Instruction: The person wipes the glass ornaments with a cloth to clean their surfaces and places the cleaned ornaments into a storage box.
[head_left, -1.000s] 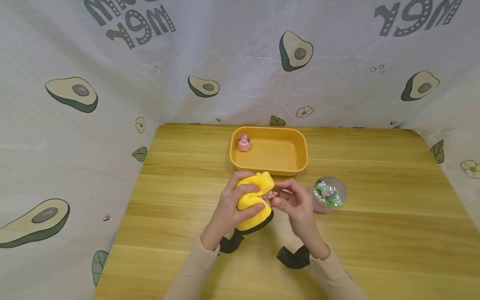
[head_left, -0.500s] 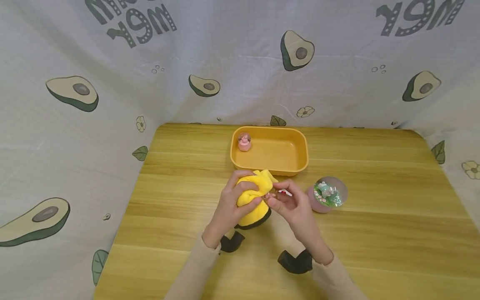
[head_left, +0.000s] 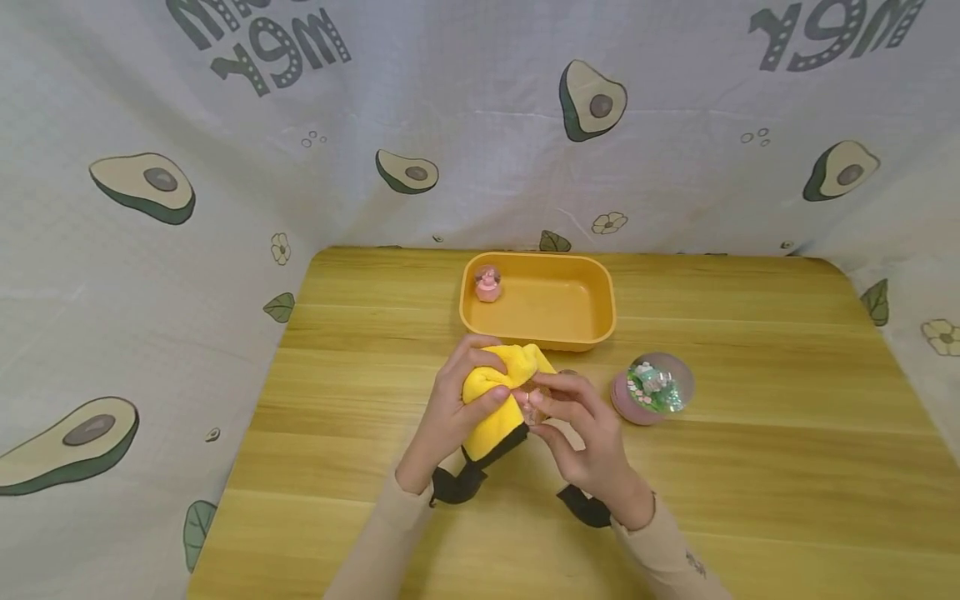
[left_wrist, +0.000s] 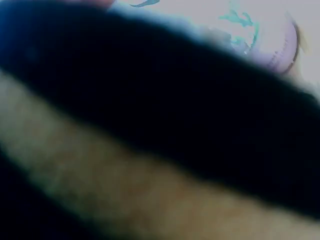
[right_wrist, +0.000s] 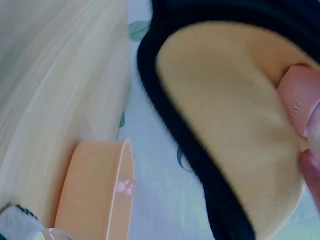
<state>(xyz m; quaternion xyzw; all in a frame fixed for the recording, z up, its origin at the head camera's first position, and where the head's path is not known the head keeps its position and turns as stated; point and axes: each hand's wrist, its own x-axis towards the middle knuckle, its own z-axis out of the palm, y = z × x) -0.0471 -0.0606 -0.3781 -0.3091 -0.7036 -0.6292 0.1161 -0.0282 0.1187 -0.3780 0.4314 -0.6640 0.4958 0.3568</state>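
My left hand (head_left: 450, 408) grips a bunched yellow cloth (head_left: 495, 429) with a black edge. The cloth is pressed against a small snow globe (head_left: 531, 404), whose clear dome shows between the hands. My right hand (head_left: 596, 437) holds this globe with thumb and fingertips. Its pink base (right_wrist: 296, 97), with raised letters, pokes out beside the cloth in the right wrist view. Blurred cloth and its dark edge (left_wrist: 160, 95) fill most of the left wrist view.
A larger snow globe (head_left: 651, 389) with a pinkish-purple base stands right of my right hand. Beyond the hands sits a yellow tray (head_left: 537, 343), with another small pink snow globe (head_left: 487, 285) in its left end. A printed avocado curtain (head_left: 480, 108) hangs behind the wooden table (head_left: 787, 417).
The small globe has turned in my right fingers, which now reach further around it. My left hand has shifted slightly left with the cloth, whose lower edge swings left.
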